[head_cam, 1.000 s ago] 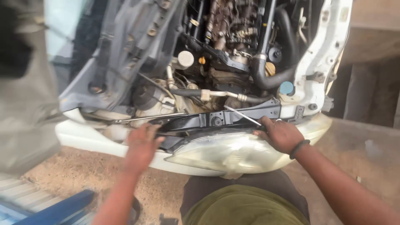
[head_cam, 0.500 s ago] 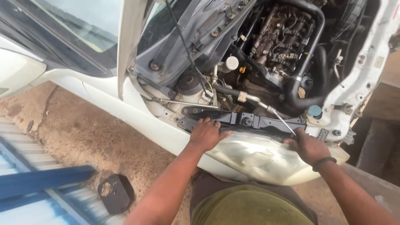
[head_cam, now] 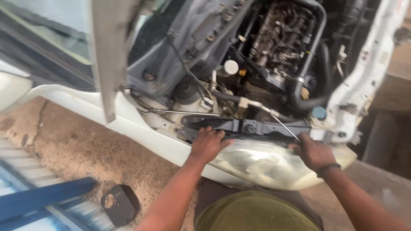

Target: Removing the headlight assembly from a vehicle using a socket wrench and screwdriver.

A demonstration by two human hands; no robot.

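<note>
The long black plastic panel lies across the front of the open engine bay, just above the clear, cloudy headlight lens. The left hand presses flat on the panel's left end, fingers loose. The right hand, at the panel's right end, grasps a thin shiny metal rod.

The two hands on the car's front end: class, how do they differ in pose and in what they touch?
The left hand lies palm down, fingers spread, on the black front panel; the right hand is curled around a thin metal rod. The left hand's wrist is bare; the right hand's wrist wears a dark band. Both rest just above the clear headlight.
</note>
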